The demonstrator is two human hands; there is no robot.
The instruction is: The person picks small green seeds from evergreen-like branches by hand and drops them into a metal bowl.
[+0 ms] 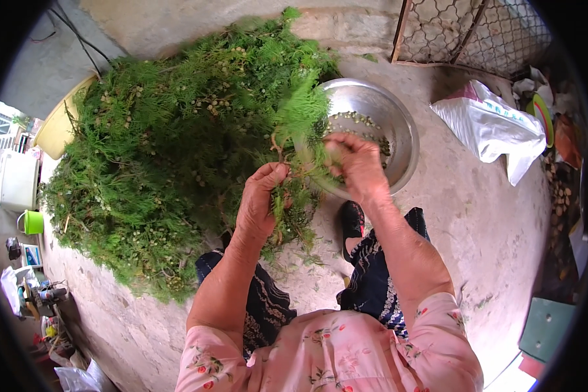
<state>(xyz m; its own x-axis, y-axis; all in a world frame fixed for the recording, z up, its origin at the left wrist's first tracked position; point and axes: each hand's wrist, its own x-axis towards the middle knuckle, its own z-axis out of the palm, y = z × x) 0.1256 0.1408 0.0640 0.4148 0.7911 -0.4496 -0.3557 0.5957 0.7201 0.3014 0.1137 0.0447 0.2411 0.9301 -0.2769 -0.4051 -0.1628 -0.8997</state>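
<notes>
My left hand (261, 196) is closed on the stem of a green evergreen sprig (300, 114), with thumb and fingers pinched together. The sprig's feathery top is blurred and leans over the left rim of a wide metal basin (405, 134). Over the basin's near part, my right hand (359, 163) has its fingers curled together beside the sprig. Those fingers are slightly smeared, and what they pinch is hidden. Small pale-green cones (353, 117) lie inside the basin. A large heap of cut evergreen branches (170, 144), dotted with similar cones, spreads to the left of my hands.
Behind the heap stands a yellowish tub (62, 124). A white box (16, 179) and a small green bucket (32, 222) are at the far left. A white sack (493, 127) lies on the concrete floor (464, 215) at right, below a metal lattice gate (441, 32).
</notes>
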